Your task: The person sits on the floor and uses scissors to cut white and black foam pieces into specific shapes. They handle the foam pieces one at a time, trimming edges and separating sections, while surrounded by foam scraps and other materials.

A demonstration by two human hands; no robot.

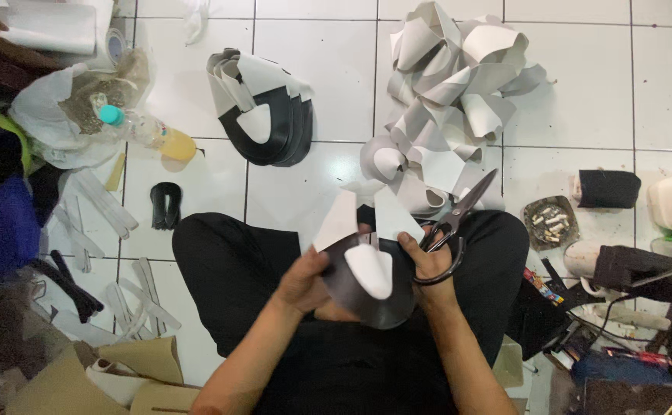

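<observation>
While our left hand (pixel 303 282) grips the black-and-white shoe piece (pixel 370 269) over our lap, our right hand (pixel 426 257) pinches its other edge, scissors (pixel 459 215) looped on the fingers, above the tiled floor (pixel 582 77).

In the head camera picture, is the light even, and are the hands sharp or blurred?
Head view: the light is soft and fairly even on the white tile floor, dimmer at the left and right edges; the left hand and right hand are slightly soft, and the black and white piece looks equally soft.
</observation>
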